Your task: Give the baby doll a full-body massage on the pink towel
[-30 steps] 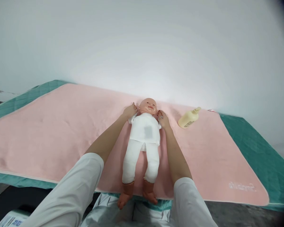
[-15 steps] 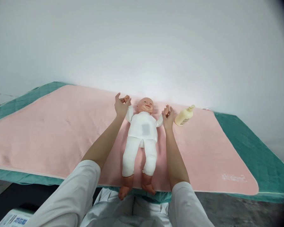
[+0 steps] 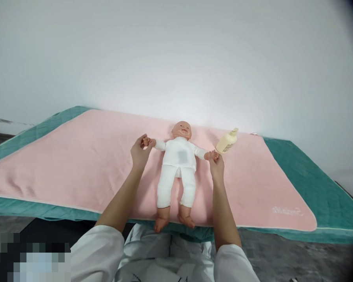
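Note:
A baby doll (image 3: 179, 152) with a white cloth body lies on its back on a pink mat (image 3: 253, 184), head toward the wall and feet over the near edge. Both its arms are stretched out sideways. My left hand (image 3: 141, 150) is closed around the doll's hand on the left. On the other side, my right hand (image 3: 217, 164) grips the doll's other hand, with fingers partly hidden behind it. Just beyond my right hand stands a pale yellow pump bottle (image 3: 227, 141), seen tilted.
Under the mat lies a green quilted cover (image 3: 308, 172), showing at both ends and along the front edge. A white wall (image 3: 176, 58) rises behind. At lower left a black surface (image 3: 44, 231) sits below the bed edge, partly blurred out by blocks.
Both doll arms have come down from raised beside the head to stretched out sideways. My hands moved outward and nearer to me, still holding the doll's hands.

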Motion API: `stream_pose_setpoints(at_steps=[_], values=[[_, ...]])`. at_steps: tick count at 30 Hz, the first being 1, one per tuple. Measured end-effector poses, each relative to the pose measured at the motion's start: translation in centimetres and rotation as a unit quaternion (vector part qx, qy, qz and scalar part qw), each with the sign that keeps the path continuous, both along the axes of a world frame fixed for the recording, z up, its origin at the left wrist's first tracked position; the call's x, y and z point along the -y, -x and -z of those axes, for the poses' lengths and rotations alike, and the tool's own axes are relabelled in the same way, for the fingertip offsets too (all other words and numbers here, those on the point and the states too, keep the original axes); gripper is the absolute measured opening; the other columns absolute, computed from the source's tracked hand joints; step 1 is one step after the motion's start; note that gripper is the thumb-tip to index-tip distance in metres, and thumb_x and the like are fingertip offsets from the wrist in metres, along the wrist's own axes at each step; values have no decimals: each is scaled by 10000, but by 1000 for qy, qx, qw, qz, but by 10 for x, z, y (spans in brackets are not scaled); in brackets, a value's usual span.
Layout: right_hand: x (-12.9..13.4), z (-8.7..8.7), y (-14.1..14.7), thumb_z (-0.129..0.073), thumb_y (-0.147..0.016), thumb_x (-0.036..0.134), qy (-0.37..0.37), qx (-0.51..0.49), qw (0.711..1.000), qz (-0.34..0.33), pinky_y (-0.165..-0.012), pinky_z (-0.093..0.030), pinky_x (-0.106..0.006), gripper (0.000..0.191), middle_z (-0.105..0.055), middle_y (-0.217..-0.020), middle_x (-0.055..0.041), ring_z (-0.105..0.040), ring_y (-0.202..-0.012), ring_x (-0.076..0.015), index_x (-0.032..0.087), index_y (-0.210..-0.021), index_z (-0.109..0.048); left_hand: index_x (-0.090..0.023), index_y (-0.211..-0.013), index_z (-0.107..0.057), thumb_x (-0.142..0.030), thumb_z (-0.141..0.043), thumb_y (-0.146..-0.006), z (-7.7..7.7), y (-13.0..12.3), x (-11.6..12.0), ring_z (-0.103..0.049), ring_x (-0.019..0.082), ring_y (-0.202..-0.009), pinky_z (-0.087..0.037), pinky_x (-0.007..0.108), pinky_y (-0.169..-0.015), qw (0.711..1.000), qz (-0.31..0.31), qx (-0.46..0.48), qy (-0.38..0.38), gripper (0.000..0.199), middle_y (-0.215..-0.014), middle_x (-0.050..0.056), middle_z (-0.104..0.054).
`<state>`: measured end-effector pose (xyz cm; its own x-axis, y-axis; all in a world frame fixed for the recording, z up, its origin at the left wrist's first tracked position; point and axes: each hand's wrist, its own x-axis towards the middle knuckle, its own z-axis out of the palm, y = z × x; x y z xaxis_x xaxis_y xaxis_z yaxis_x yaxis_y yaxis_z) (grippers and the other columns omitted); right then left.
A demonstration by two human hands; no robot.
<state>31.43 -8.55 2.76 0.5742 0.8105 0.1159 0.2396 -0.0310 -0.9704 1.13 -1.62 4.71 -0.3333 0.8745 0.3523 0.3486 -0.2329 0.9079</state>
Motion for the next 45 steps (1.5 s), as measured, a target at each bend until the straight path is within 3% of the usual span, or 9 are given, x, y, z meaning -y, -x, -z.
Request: stream_pose_setpoints(at_steps=[8,11,14,18,22,28,34,39,45], values=[[47,32,9,-480,-821,446,122,132,983,-45,-764,-473,-348,406,-713,-946,-68,-647,-848,-246,200,-1103,-636,-186,-1308,-570,-327,-620,-810,35,9,59,-626,238,-1142,-505,354,-979,994,11,-42,99,520,-1315,95,-616],[52,52,14,-502,-824,459,109,191,974,-53,-872,-476,-411,515,-684,-1140,-126,-625,-1043,-295,169,-1244,-571,-197,-1360,-530,-349,-600,-831,43,8,68,-583,262,-1209,-478,379,-1012,987,27,-68,142,555,-1363,103,-576],[52,69,16,-479,-862,473,58,275,959,-39,-1061,-375,-480,561,-569,-1343,-181,-433,-1327,-322,104,-1278,-551,-203,-1381,-512,-351,-581,-841,48,7,70,-612,283,-1159,-487,406,-976,975,41,-123,182,564,-1304,107,-621],[52,80,16,-433,-908,463,46,368,928,-32,-1153,-249,-524,571,-534,-1365,-237,-347,-1393,-323,24,-1243,-578,-169,-1420,-465,-343,-532,-869,50,6,70,-580,327,-1192,-487,430,-940,951,49,-219,214,582,-1257,133,-646],[53,83,20,-422,-910,469,86,402,912,-13,-1152,-227,-542,634,-451,-1441,-249,-251,-1438,-362,-15,-1305,-530,-200,-1438,-451,-385,-479,-901,52,4,71,-420,374,-1346,-469,470,-949,935,41,-278,218,569,-1271,117,-640],[54,83,23,-342,-922,554,114,404,907,-17,-1154,-202,-541,745,-384,-1492,-232,-248,-1435,-391,-22,-1382,-448,-198,-1440,-450,-393,-461,-909,54,4,71,-404,374,-1356,-453,474,-979,931,38,-288,220,566,-1293,90,-631],[55,80,25,-308,-915,612,130,412,902,-20,-1162,-170,-544,819,-330,-1517,-240,-227,-1440,-404,-35,-1408,-403,-193,-1440,-451,-396,-462,-909,55,5,72,-479,343,-1303,-436,465,-1016,931,36,-298,210,569,-1258,105,-651],[55,80,26,-345,-919,563,117,409,905,-19,-1148,-196,-555,743,-355,-1508,-235,-238,-1438,-391,-6,-1386,-443,-207,-1432,-462,-399,-477,-899,57,7,71,-455,358,-1322,-439,472,-1013,935,37,-287,204,567,-1260,91,-651],[58,74,20,-346,-918,479,63,341,938,-12,-1112,-300,-519,594,-526,-1376,-233,-401,-1352,-341,39,-1253,-565,-254,-1304,-578,-344,-589,-821,52,14,70,-636,286,-1092,-507,395,-920,968,38,-161,188,491,-1166,79,-693]])
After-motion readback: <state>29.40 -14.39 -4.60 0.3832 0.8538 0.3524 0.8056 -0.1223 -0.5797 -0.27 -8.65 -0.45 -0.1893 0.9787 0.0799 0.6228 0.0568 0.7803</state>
